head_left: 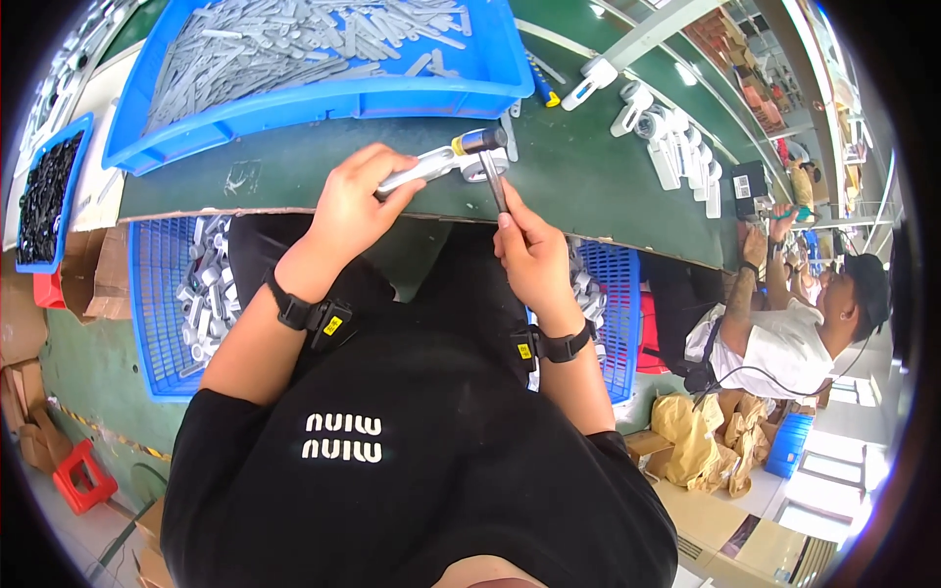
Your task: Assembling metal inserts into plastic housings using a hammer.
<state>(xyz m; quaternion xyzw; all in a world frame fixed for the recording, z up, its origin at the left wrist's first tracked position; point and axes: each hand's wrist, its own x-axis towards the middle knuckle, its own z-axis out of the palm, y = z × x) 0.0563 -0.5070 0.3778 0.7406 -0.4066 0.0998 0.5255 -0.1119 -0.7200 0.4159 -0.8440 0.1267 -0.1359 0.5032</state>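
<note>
My left hand (355, 201) is closed around the pale handle of a white device with a round head (421, 171), held at the front edge of the green bench. In my right hand (534, 253) is the metal shaft of a small mallet (480, 143) with a black and yellow head. The mallet's head lies over the device's round end, partly hiding it; whether the two touch, I cannot tell. Just beyond my hands stands a large blue tray (323, 104) filled with loose grey strip-like parts.
Several white round-headed devices (674, 147) stand in a row at right. A yellow-and-blue tool (545, 88) lies beside the tray. Blue crates (157, 314) of white parts flank my legs. At left is a tray of black parts (51, 191). Another person (784, 333) works at right.
</note>
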